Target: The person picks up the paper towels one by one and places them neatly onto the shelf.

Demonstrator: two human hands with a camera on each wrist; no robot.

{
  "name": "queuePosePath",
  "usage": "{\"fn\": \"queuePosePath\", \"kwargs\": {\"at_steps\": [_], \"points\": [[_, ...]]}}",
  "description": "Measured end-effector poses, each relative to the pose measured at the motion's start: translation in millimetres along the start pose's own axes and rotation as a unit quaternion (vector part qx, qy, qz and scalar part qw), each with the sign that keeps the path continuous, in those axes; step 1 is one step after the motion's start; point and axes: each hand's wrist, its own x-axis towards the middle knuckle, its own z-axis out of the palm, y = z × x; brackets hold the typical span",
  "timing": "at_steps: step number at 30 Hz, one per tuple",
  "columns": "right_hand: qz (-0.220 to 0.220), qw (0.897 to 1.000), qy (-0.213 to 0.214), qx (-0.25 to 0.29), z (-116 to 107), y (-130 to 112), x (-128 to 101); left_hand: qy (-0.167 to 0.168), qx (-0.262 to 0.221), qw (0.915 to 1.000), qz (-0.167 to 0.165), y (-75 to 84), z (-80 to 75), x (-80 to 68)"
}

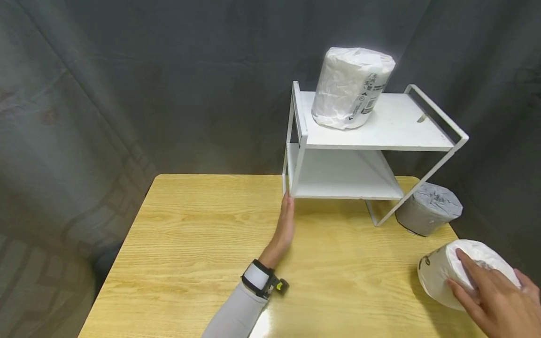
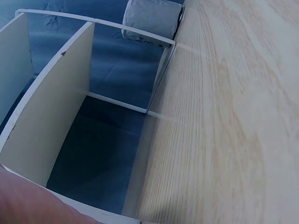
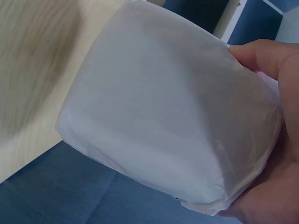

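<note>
At the right front corner of the wooden worktop [image 1: 203,244], the right hand [image 1: 494,300] grips a wrapped paper roll [image 1: 448,272], fingers [image 1: 469,270] curled over its upper side. From the right wrist view the roll [image 3: 173,116] is a plump white cylinder sealed in thin, slightly crinkled translucent film, soft-edged, with a thumb pressed against its far end. It lies tilted on its side, partly past the worktop's edge; whether it rests on the wood or is lifted I cannot tell.

A white two-tier metal rack [image 1: 380,136] stands at the back of the worktop. The left hand [image 1: 287,225] lies flat and straight, fingertips touching the rack's lower front left corner, holding nothing. A wristband with a small camera sits on that arm's grey sleeve.

A second wrapped roll [image 1: 352,87], white with dark printed markings on its side, stands upright on the rack's top shelf. A third roll [image 1: 428,209], looking greyer in shadow, stands on the worktop just behind the rack's right leg; the left wrist view shows it [image 2: 152,18] beyond the rack's frame. Dark cloth hangs behind everything.
</note>
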Motion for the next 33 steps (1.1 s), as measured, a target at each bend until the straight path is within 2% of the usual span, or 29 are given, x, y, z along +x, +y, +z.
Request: {"fn": "queuePosePath", "kwargs": {"at_steps": [4, 11, 15, 19, 24, 29, 33], "points": [[-0.011, 1.000, 0.004, -0.005, -6, -4, 2, -0.002, -0.001, 1.0000, 0.005, 0.1, -0.1, 0.9], [-0.057, 0.996, 0.067, 0.029, -17, -14, 8, -0.003, 0.000, 1.0000, -0.001, 0.0, 0.3, -0.3], [-0.055, 0.997, 0.051, 0.019, -25, -20, 10, 0.000, -0.001, 1.0000, -0.005, 0.0, 0.3, -0.7], [-0.068, 0.996, 0.059, 0.021, -29, -24, 12, -0.001, 0.001, 1.0000, -0.005, 0.3, 0.1, -0.2], [-0.098, 0.989, 0.099, 0.040, -32, -28, 19, -0.003, 0.004, 1.0000, -0.007, 1.1, 0.1, -0.8], [-0.133, 0.977, 0.150, 0.070, -36, -31, 28, -0.002, 0.006, 0.9999, -0.009, 2.3, 0.1, -1.7], [-0.140, 0.975, 0.154, 0.075, -41, -34, 33, -0.004, 0.002, 1.0000, -0.008, 1.9, -0.3, -1.6]]}}
